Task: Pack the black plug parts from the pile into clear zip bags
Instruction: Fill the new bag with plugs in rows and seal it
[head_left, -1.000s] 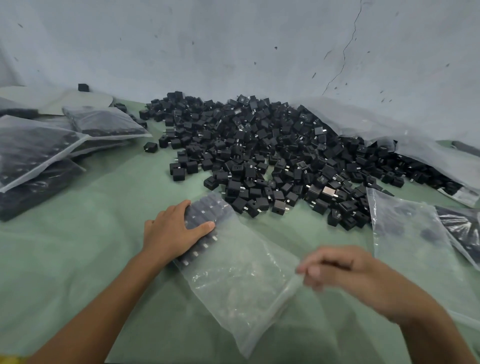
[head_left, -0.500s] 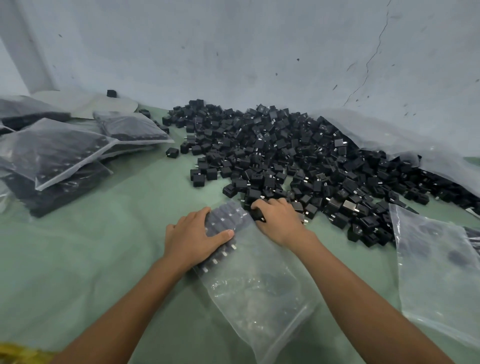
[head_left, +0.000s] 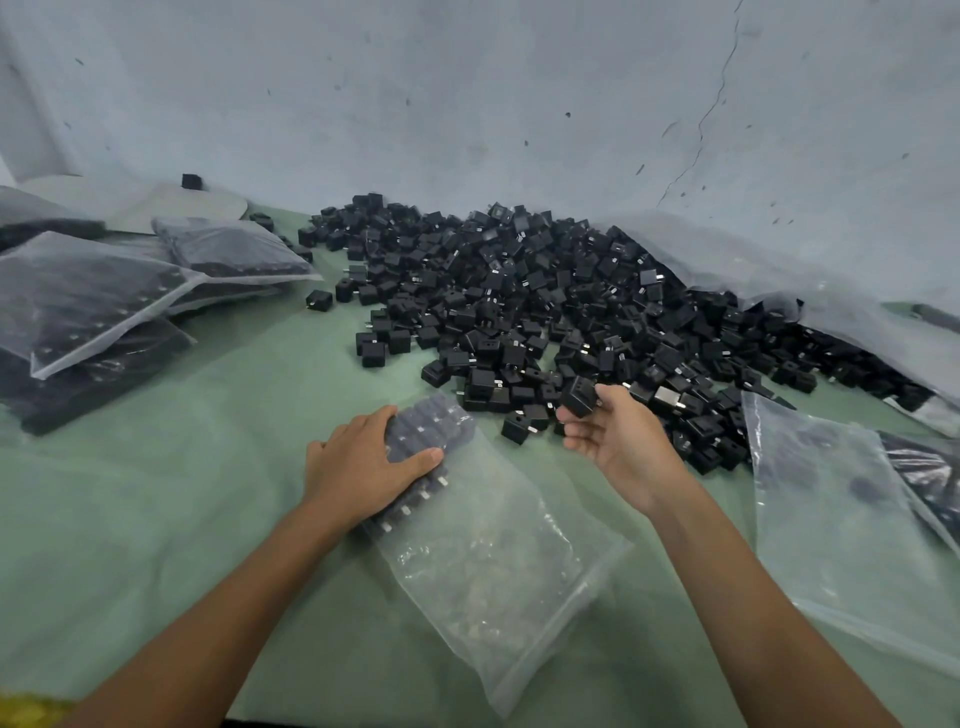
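A big pile of black plug parts (head_left: 545, 306) covers the far middle of the green table (head_left: 156, 519). In front of it lies a clear zip bag (head_left: 498, 566) with a row of plug parts packed at its far end. My left hand (head_left: 363, 467) lies flat on that packed end, fingers straight, thumb along the bag. My right hand (head_left: 613, 441) is raised palm-up just right of the bag and pinches one black plug part (head_left: 579, 397) between thumb and fingertips.
Filled clear bags (head_left: 88, 306) are stacked at the left. Empty clear bags (head_left: 831, 519) lie at the right, beside a large plastic sheet (head_left: 753, 270) under the pile. A grey cracked wall (head_left: 467, 104) stands behind.
My right hand reached into the pile's near edge, then lifted back with one plug part pinched in its fingers. My left hand stayed on the bag.
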